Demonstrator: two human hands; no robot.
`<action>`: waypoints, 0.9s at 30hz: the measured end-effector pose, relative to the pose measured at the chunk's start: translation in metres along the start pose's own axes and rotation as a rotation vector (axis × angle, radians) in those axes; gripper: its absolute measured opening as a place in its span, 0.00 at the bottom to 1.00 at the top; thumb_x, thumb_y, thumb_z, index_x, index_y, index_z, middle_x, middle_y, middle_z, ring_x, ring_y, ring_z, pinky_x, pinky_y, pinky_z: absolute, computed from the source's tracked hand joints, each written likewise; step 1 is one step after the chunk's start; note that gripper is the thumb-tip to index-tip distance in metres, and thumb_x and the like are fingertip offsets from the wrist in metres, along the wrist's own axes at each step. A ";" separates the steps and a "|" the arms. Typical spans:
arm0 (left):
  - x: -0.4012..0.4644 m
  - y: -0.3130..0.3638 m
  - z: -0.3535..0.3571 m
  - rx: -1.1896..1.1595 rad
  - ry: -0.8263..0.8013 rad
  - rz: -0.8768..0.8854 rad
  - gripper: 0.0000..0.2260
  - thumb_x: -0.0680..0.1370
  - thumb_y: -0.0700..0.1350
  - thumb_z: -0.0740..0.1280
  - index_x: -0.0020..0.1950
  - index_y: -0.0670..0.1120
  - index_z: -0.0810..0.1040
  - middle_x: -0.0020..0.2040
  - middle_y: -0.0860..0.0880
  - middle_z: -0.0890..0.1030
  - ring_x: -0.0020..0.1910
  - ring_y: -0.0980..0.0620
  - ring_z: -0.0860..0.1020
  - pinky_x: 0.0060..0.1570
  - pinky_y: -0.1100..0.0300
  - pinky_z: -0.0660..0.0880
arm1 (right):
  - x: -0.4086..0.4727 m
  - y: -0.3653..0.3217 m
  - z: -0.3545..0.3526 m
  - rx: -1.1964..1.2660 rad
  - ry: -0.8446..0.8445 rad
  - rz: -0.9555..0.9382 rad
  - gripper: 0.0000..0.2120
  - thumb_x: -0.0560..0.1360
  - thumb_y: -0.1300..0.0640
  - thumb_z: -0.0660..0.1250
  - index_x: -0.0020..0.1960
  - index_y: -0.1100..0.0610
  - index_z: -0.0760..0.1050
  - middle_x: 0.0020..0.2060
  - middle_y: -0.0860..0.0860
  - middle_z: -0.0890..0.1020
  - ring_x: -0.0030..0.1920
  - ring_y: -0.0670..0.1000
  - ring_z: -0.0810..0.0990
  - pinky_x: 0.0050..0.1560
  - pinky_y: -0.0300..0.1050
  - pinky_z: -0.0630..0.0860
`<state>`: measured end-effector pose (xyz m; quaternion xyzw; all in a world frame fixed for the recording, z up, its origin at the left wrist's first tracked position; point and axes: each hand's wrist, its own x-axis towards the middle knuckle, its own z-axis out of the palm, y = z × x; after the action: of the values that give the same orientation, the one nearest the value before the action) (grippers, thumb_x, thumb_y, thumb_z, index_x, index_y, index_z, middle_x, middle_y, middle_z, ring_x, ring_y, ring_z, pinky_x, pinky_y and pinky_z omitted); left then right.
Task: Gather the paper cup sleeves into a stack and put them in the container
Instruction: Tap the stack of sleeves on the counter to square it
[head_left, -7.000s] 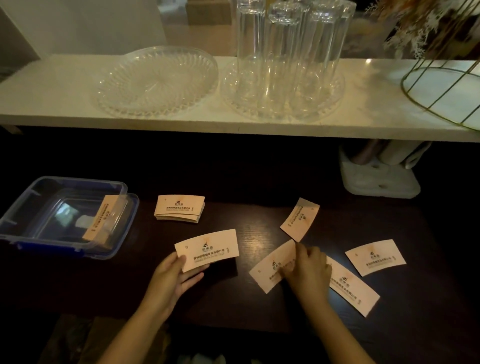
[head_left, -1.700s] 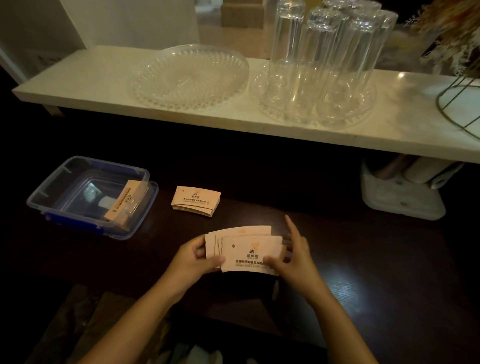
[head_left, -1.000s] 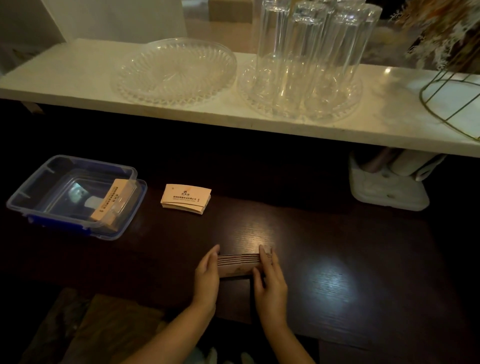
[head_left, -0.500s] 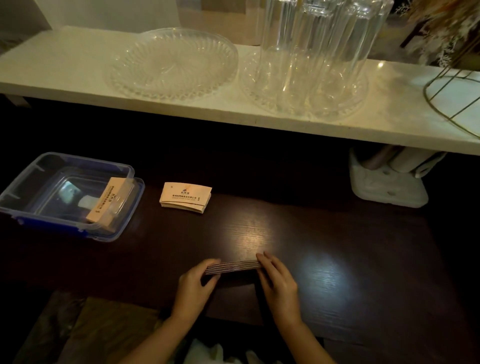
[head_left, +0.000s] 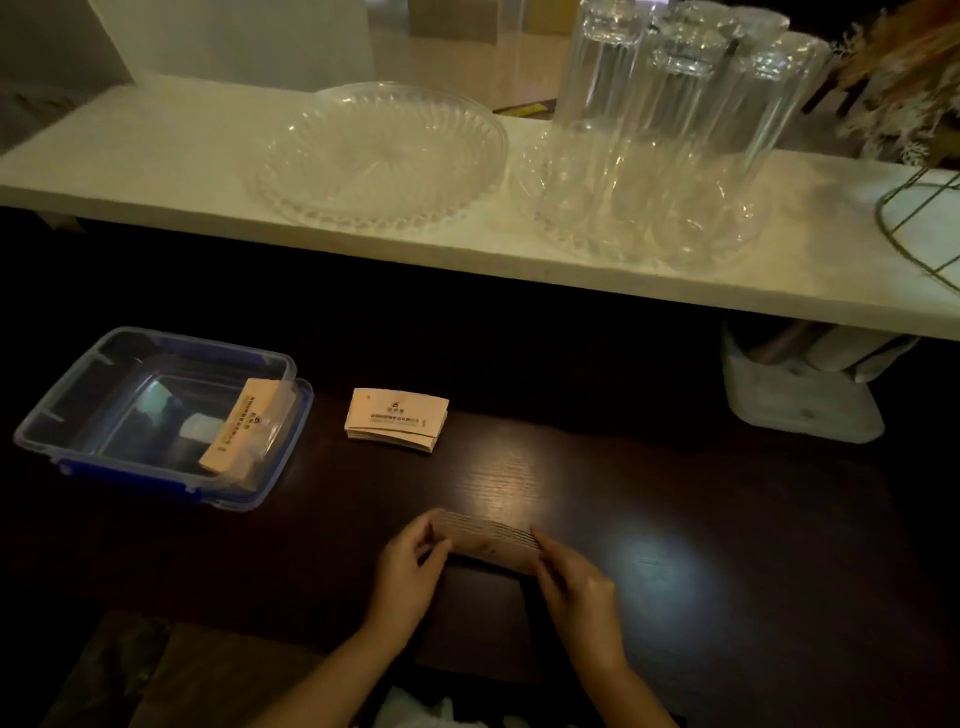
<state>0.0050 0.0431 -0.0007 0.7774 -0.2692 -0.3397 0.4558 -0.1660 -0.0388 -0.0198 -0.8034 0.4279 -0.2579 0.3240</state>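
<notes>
Two hands, three sleeve stacks

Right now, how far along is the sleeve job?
Done: one bundle of sleeves leans inside the container.
In hand: the left hand and right hand squeeze a gathered stack on edge on the table.
Left: that stack and the loose pile beside the container remain outside it.
</notes>
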 end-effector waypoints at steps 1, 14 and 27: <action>0.007 0.003 -0.013 0.014 -0.015 -0.001 0.16 0.73 0.33 0.66 0.60 0.42 0.76 0.51 0.47 0.81 0.52 0.50 0.79 0.47 0.70 0.74 | 0.007 -0.006 0.003 0.074 -0.020 0.096 0.22 0.68 0.66 0.73 0.60 0.56 0.76 0.48 0.49 0.83 0.46 0.42 0.80 0.49 0.25 0.73; 0.135 0.037 -0.114 0.056 0.118 -0.140 0.17 0.74 0.40 0.66 0.62 0.38 0.73 0.57 0.38 0.79 0.54 0.42 0.78 0.51 0.54 0.73 | 0.158 -0.101 0.085 0.369 -0.042 0.546 0.13 0.72 0.61 0.68 0.57 0.59 0.74 0.47 0.54 0.82 0.40 0.54 0.83 0.30 0.50 0.82; 0.171 0.017 -0.113 0.288 -0.092 -0.183 0.16 0.76 0.43 0.64 0.61 0.38 0.74 0.59 0.38 0.79 0.57 0.42 0.77 0.53 0.56 0.73 | 0.173 -0.087 0.111 0.230 -0.183 0.662 0.32 0.69 0.63 0.72 0.68 0.59 0.63 0.61 0.61 0.74 0.57 0.58 0.76 0.57 0.52 0.77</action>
<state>0.1975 -0.0289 0.0058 0.8396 -0.2639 -0.3728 0.2940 0.0429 -0.1169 -0.0041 -0.5993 0.6025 -0.1125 0.5150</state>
